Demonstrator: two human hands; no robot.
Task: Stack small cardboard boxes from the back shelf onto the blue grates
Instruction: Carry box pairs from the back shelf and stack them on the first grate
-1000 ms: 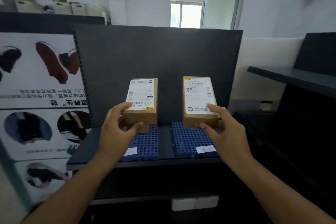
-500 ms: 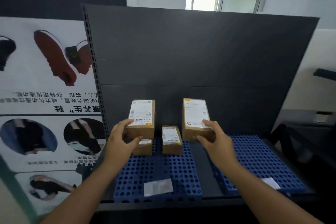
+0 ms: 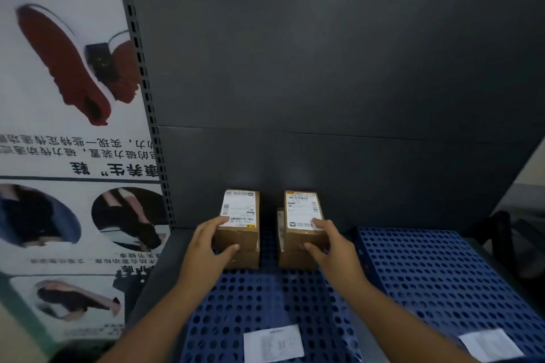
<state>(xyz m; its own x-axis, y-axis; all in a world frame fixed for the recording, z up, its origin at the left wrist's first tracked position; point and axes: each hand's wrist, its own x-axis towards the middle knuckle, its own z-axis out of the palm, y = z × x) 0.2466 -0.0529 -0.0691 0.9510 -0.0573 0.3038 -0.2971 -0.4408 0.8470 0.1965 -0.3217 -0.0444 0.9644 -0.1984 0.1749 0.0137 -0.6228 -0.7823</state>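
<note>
The left box (image 3: 240,216) and right box (image 3: 302,212) have dropped onto lower boxes (image 3: 247,259) at the blue grate's (image 3: 265,298) back edge, gripped by the left hand (image 3: 206,247) and right hand (image 3: 334,249). A paper slip (image 3: 272,343) lies at the front edge.

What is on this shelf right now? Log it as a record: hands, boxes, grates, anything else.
left hand: grips left top box, thumb on its near face
right hand: grips right top box, fingers on its label
left stack: left top box on lower left box
right stack: right top box on lower right box
place: both stacks at back of left grate, side by side, apart
right grate: white slip at its front
other: poster at left
</note>
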